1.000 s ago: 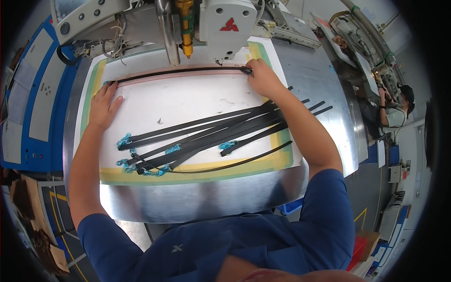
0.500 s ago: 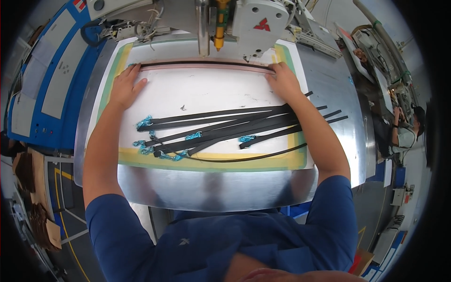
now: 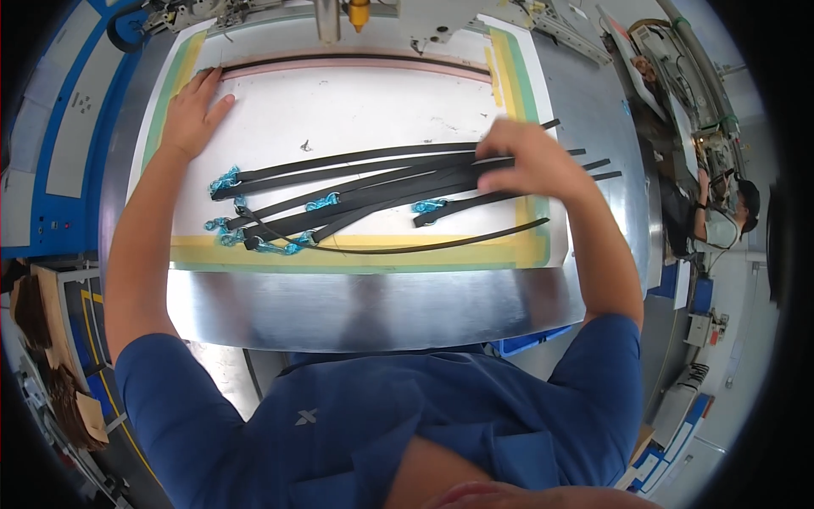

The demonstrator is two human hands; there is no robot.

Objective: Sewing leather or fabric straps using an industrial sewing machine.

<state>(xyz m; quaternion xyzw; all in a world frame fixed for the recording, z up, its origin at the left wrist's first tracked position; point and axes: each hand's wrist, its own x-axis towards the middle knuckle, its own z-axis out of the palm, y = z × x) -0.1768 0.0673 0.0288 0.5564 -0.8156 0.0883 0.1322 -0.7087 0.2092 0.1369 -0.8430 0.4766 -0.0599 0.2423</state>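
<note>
A long black strap (image 3: 356, 57) lies straight in a pink strip (image 3: 448, 71) across the far part of a white sheet (image 3: 356, 110). My left hand (image 3: 191, 114) rests at the strap's left end, fingers stretched out and lying flat. My right hand (image 3: 530, 161), blurred, is over the right part of a loose pile of black straps (image 3: 381, 178), its fingers curved and apart from the thumb. I cannot tell whether it touches them. Several straps have light-blue bundled pieces (image 3: 322, 203) at their left ends. Yellow and green tape (image 3: 365, 263) borders the sheet.
A machine head with a gold nozzle (image 3: 359, 13) hangs beyond the strap. A metal table (image 3: 365, 305) carries the sheet. A blue cabinet (image 3: 47, 170) stands left, a blue crate (image 3: 530, 339) below the table edge. A co-worker (image 3: 716, 216) is at another machine on the right.
My right hand has let go of the strap's right end and moved toward me and slightly right, over the pile. My left hand stays at the left end. The whole view has shifted.
</note>
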